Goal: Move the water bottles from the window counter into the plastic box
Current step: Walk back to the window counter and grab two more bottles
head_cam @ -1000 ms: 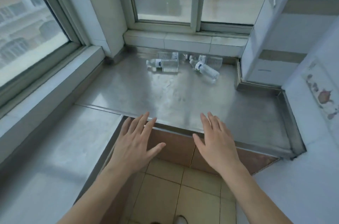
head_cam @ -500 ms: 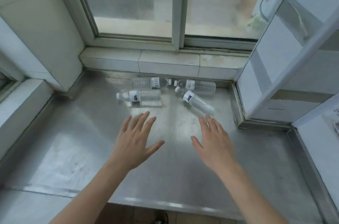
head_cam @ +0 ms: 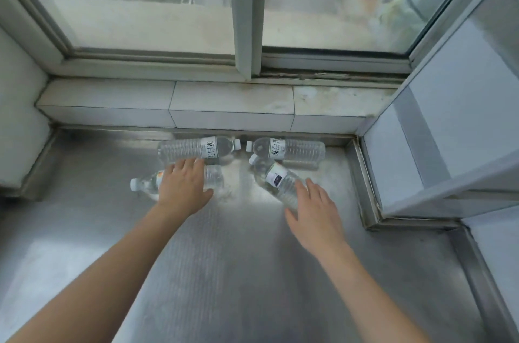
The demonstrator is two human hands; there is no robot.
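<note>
Several clear water bottles lie on their sides on the steel window counter (head_cam: 238, 258), close to the tiled sill. My left hand (head_cam: 184, 188) lies flat, fingers apart, on top of the front left bottle (head_cam: 143, 184), whose cap points left. Behind it lies the back left bottle (head_cam: 196, 147). My right hand (head_cam: 316, 213) is open, its fingertips at the lower end of the slanted front right bottle (head_cam: 276, 178). The back right bottle (head_cam: 292, 149) lies against the sill. No plastic box is in view.
A tiled sill (head_cam: 224, 106) and a sliding window (head_cam: 247, 5) close off the back. A white wall (head_cam: 16, 118) stands at the left. A white pillar with a steel kerb (head_cam: 365, 188) juts in at the right.
Both hands have reached forward across the counter to the bottles. The left hand now rests on the front left bottle, the right one touches the slanted bottle. The view moved closer to the window.
</note>
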